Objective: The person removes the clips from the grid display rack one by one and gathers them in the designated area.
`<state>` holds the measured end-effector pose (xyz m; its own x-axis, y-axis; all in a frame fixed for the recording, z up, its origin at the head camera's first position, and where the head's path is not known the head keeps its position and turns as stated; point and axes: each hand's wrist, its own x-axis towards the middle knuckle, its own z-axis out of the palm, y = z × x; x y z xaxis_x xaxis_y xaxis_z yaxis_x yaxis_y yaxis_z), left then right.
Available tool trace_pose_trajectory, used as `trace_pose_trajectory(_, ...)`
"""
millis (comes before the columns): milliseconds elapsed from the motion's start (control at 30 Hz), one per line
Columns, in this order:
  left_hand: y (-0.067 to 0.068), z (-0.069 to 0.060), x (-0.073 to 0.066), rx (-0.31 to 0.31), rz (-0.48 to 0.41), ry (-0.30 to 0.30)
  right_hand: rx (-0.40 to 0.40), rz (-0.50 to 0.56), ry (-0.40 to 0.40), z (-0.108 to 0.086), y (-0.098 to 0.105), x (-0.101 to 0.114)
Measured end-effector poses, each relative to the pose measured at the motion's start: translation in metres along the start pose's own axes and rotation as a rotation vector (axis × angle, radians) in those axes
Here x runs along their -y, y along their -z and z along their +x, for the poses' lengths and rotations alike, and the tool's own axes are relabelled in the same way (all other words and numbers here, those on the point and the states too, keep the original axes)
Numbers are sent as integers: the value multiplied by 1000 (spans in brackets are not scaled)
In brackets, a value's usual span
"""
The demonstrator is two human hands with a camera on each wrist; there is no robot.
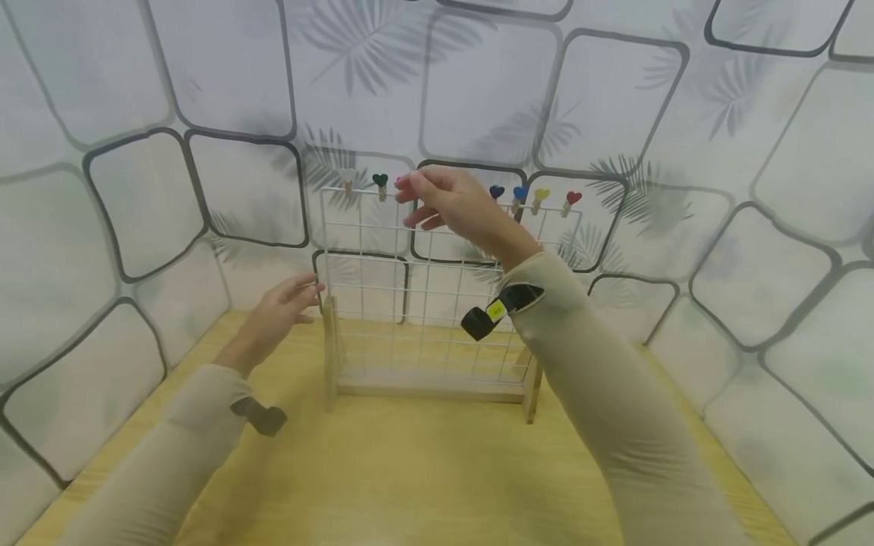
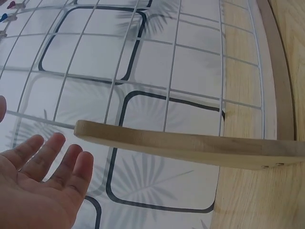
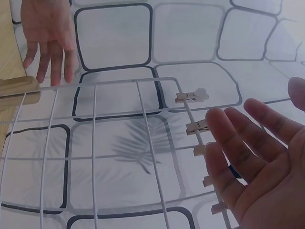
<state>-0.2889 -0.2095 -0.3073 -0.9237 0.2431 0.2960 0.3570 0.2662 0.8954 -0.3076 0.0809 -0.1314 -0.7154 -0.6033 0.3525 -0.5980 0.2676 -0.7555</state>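
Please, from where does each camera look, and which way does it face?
Head: worn on head, looks forward and down at wire grid; left hand, right hand and sleeves show.
Left wrist: worn there, faces grid and wooden post; left hand shows.
Right wrist: worn there, faces clips; both hands show.
Head and right wrist share the white heart clip.
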Motion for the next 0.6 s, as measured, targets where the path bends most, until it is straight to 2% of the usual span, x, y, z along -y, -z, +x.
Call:
trace_pose_trajectory(100, -4, 2, -1, 3, -10, -8, 2, 6, -6, 11, -4, 4)
trace_pose_trajectory(267, -5, 4, 0, 8, -25, -7, 5, -54, -33, 34, -14, 11)
trace_pose_trajectory(467, -6, 6, -1, 50, -82, 6, -24, -69, -118, 58, -29, 17)
trace_pose_trajectory(600, -8, 6, -1, 53, -133, 4, -46, -132, -180, 69, -36, 23)
